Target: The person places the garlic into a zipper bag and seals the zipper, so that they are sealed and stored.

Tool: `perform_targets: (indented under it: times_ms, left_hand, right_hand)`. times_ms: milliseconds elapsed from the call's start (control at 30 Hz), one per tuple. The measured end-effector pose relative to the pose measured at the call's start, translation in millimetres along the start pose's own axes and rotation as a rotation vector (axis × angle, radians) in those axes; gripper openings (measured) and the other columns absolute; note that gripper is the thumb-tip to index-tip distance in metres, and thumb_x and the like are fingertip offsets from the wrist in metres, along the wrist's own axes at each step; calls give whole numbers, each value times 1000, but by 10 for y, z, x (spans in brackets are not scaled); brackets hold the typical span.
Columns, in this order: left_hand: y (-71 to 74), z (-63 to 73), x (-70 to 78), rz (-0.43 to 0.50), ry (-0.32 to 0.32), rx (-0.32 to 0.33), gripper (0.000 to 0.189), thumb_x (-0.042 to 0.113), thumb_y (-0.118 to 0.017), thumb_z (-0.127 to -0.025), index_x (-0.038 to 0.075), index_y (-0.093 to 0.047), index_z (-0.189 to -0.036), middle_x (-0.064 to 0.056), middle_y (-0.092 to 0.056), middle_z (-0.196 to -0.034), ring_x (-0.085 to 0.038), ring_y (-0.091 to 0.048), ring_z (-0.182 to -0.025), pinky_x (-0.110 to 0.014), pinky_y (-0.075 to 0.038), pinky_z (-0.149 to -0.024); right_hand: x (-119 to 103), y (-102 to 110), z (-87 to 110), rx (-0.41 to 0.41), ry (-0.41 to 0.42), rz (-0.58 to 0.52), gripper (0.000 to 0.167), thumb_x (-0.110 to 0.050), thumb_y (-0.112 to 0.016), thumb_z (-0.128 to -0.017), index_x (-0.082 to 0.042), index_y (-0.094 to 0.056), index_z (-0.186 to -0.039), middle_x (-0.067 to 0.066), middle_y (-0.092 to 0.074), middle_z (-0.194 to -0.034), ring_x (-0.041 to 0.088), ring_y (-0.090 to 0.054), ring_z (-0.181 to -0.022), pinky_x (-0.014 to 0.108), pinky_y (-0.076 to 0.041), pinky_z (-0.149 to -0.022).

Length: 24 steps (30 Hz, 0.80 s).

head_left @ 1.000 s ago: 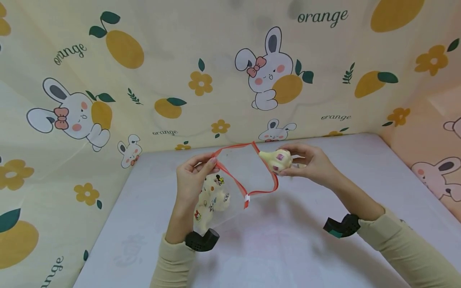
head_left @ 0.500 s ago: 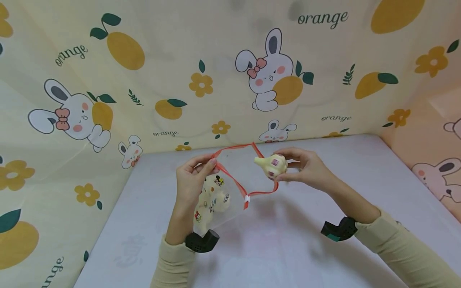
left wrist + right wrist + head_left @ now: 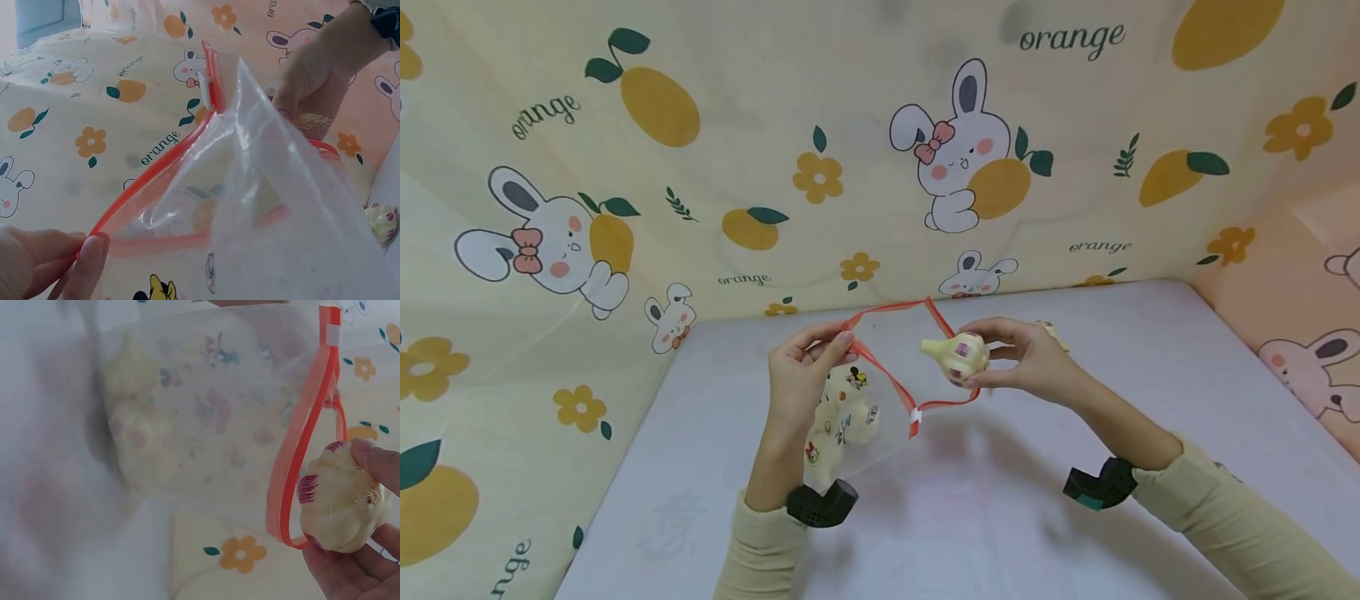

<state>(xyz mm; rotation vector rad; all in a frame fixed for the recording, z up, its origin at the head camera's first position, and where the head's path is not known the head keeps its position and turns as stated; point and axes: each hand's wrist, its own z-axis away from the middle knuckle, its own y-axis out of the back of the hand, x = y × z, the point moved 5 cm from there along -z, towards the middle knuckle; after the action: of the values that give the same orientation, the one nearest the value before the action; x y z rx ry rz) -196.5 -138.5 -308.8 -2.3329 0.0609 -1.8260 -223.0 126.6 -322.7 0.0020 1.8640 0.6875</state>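
Cream garlic bulb with purple patches (image 3: 966,360): pinched between right hand (image 3: 1033,358) fingers and thumb, at bag's mouth | clear printed plastic bag with red zip rim (image 3: 947,403): rim pinched by left hand (image 3: 801,367) fingers, mouth wide | bagged cream garlic bulbs (image 3: 140,428): below left fingers | purple-flecked cream bulb (image 3: 1055,334): worktop (image 3: 1000,525), beyond right fingers

Head view: dim, flat, diffuse light, mostly sharp; soft-edged shadows on the table (image 3: 1000,533) below and to the right of the bag (image 3: 887,429), faint grey smudges on the backdrop (image 3: 850,100) well above it. Left wrist: hazy, greyish, white glare streaks across the bag's side, blown-out brightness far up and left of it. Right wrist: washed out, low contrast, heavy blur left of the bag, its plastic milky, garlic bulb (image 3: 340,503) just right of it fairly crisp.
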Motion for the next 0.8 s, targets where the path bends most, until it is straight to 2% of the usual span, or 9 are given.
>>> perform_targets:
  times_ms: [233,567,800]
  left_hand:
    - [5,-2,-3,-23,4,1,27,-5,-62,-89,-16,-61,-114,12,-72,-78,-4,-68,-65,-19,-61,-72]
    - [-4,-4,-2,-9,-1,-3,26,-6,-62,-89,-16,-61,-113,10,-72,-80,-4,-68,-66,-19,-61,-71]
    - [2,-11,-15,13,10,9,27,-6,-62,-88,-17,-60,-113,8,-71,-80,-5,-68,-66,-19,-61,-70]
  right_hand:
    - [6,-16,-12,-6,5,-15,57,-6,-82,-73,1,-59,-124,9,-62,-119,-3,-58,-99,13,-56,-86]
    - [24,-20,-9,-24,-14,-29,58,-5,-81,-74,1,-57,-127,19,-60,-125,0,-61,-98,14,-57,-84]
    - [1,-17,-2,-21,77,-59,52,-1,-80,-74,5,-59,-122,24,-63,-120,-3,-62,-105,18,-58,-88]
